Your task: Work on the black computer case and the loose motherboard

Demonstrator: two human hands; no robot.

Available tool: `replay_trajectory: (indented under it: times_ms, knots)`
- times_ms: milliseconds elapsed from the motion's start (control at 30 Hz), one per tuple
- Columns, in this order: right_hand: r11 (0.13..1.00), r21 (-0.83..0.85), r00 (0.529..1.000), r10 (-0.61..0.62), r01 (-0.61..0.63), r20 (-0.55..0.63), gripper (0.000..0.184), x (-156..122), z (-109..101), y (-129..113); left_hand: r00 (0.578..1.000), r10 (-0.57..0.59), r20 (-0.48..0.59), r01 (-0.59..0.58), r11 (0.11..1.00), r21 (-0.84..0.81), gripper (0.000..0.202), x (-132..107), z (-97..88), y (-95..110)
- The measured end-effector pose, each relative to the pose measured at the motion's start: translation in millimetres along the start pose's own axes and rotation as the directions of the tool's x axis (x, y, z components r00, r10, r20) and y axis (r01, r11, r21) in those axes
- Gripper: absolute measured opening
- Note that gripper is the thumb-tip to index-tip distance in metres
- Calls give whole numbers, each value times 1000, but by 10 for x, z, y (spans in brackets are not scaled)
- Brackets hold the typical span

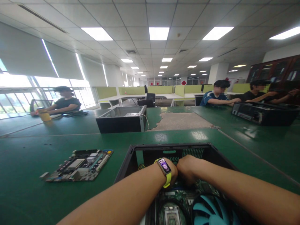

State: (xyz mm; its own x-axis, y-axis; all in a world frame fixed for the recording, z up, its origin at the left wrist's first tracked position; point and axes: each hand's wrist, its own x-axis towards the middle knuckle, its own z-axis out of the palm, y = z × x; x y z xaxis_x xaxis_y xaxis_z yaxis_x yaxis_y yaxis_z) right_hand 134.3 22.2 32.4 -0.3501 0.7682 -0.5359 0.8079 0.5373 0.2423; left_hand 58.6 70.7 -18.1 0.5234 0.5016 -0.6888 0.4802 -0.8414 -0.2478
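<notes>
Both my forearms reach into an open black computer case [138, 150] on the green table. My left hand [173, 175] is bent down past a wrist with a yellow-strapped watch [164, 170], and its fingers are hidden inside the case. My right hand [187, 170] is curled beside it, knuckles up, fingers hidden below. Under my arms lie a green motherboard [187, 195] and a turquoise fan [212, 211]. A loose motherboard [81, 165] lies on the table to the left of the case.
A second open case [122, 120] stands mid-table, with a worn patch [180, 121] in the green mat beside it. A third case [264, 114] sits at the right by two seated people. Another person sits far left behind a yellow cup [44, 115].
</notes>
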Motion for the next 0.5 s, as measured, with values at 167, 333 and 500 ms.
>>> replay_trajectory:
  times_ms: [167, 333, 500]
  knots:
    - [1000, -7, 999, 11, -11, 47, 49, 55, 19, 19, 999, -32, -9, 32, 999, 11, 26, -10, 4, 29]
    - [1000, 14, 1000, 8, -9, 10, 59, 106, 87, 45, 1000, -18, 4, 17, 1000, 18, 29, 6, 6, 39]
    - [1000, 16, 1000, -1, 1, 21, 62, 117, 108, 61, 1000, -1, -22, 2, 1000, 9, 20, 63, 26, 30]
